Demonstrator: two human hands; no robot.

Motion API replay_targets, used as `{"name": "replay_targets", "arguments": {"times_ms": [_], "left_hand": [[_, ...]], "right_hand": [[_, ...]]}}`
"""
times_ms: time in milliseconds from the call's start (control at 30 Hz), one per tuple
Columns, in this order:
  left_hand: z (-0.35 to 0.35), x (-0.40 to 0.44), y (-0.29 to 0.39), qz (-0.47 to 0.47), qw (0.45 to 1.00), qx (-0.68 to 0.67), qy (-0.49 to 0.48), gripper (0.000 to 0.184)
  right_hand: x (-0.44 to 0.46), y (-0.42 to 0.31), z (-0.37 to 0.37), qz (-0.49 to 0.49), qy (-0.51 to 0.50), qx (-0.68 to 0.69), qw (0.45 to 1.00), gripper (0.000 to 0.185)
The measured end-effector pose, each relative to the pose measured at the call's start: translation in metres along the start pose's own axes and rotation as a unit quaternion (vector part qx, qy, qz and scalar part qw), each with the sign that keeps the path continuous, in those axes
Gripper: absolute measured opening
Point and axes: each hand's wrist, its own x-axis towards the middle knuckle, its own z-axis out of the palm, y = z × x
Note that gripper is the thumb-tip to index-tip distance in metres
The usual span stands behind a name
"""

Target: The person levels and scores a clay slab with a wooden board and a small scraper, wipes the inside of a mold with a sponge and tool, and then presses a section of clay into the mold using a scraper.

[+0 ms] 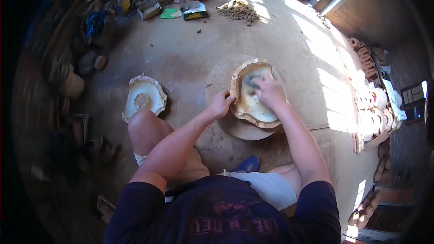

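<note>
A pale, rough-edged hollow mould (257,108) lies on a round disc (218,79) in front of me. My left hand (221,105) is closed on the mould's left rim. Inside the hollow, my right hand (270,91) is over a dark grey patch (250,81); its fingers are smeared by motion, and whether they hold anything cannot be made out. A second pale mould piece (156,97) with a round plug (141,100) in it rests on the floor to the left, beside my knee.
A heap of crumbled clay (238,11) sits on the floor ahead. Boxes (193,9) and a green sheet (170,14) lie at the upper left. Clay pieces (367,63) are stacked along the right side. A blue shoe (248,164) shows below the disc.
</note>
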Motion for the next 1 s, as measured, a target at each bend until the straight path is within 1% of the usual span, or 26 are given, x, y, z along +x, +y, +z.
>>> {"name": "replay_targets", "arguments": {"times_ms": [100,133,233,267,333,367,400,500,533,567,633,667,700,767,800,867,900,967,1000], "left_hand": [[-0.006,0.016,-0.002,-0.021,1.0,0.004,0.016,0.036],[-0.005,0.015,-0.006,-0.036,0.999,0.006,0.025,0.038],[-0.001,0.004,0.001,0.0,0.981,0.09,0.17,0.046],[-0.001,-0.003,0.007,0.013,0.981,0.085,0.176,0.051],[0.002,-0.029,0.028,0.04,0.979,0.07,0.187,0.063],[0.008,-0.032,0.018,0.047,0.985,0.046,0.162,0.064],[0.014,-0.025,0.002,0.057,0.988,0.021,0.141,0.065],[0.014,-0.033,0.013,-0.016,0.995,0.029,0.092,0.063],[0.017,-0.033,0.006,0.0,0.993,0.068,0.096,0.061],[0.019,-0.029,0.001,0.024,0.989,0.108,0.101,0.06],[0.018,-0.017,-0.008,0.01,0.996,-0.033,0.086,0.061],[0.016,-0.011,-0.012,0.002,0.995,-0.068,0.08,0.061],[0.013,-0.006,-0.014,-0.006,0.992,-0.102,0.074,0.062],[0.005,0.0,-0.012,-0.027,0.992,-0.098,0.073,0.063],[-0.001,-0.012,0.019,-0.082,0.99,-0.081,0.076,0.058],[-0.007,-0.028,0.049,-0.066,0.994,0.004,0.082,0.053],[-0.007,-0.032,0.053,-0.056,0.994,0.047,0.084,0.051],[0.0,-0.025,0.029,0.021,0.992,0.054,0.115,0.045],[0.003,-0.02,0.016,0.06,0.988,0.055,0.129,0.043]], "right_hand": [[0.018,0.003,-0.009,0.091,0.052,0.057,0.993,0.022],[0.027,-0.01,-0.028,0.168,0.086,0.112,0.976,0.02],[0.032,0.002,-0.031,0.213,0.278,0.142,0.926,0.023],[0.024,0.007,-0.016,0.24,0.244,0.141,0.929,0.026],[0.01,0.04,0.022,0.247,0.095,0.132,0.955,0.028],[0.004,0.051,0.03,0.249,0.02,0.127,0.96,0.029],[0.009,0.05,0.019,0.296,0.077,0.173,0.936,0.032],[0.011,0.043,-0.02,0.367,0.235,0.244,0.866,0.033],[0.0,0.052,-0.006,0.355,0.268,0.186,0.876,0.033],[-0.012,0.055,0.009,0.341,0.186,0.173,0.905,0.033],[-0.04,0.057,0.026,0.304,0.018,0.138,0.942,0.035],[-0.046,0.061,0.031,0.333,0.027,0.166,0.928,0.032],[-0.046,0.057,0.018,0.337,0.072,0.171,0.923,0.032],[-0.041,0.041,-0.02,0.339,0.152,0.183,0.91,0.032],[-0.05,0.042,-0.017,0.329,0.2,0.168,0.908,0.032],[-0.077,0.04,-0.009,0.306,0.294,0.135,0.896,0.033],[-0.09,0.032,-0.003,0.303,0.197,0.132,0.923,0.032],[-0.119,0.016,0.01,0.29,-0.002,0.119,0.949,0.03],[-0.128,0.022,0.019,0.25,0.078,0.159,0.952,0.026]]}}
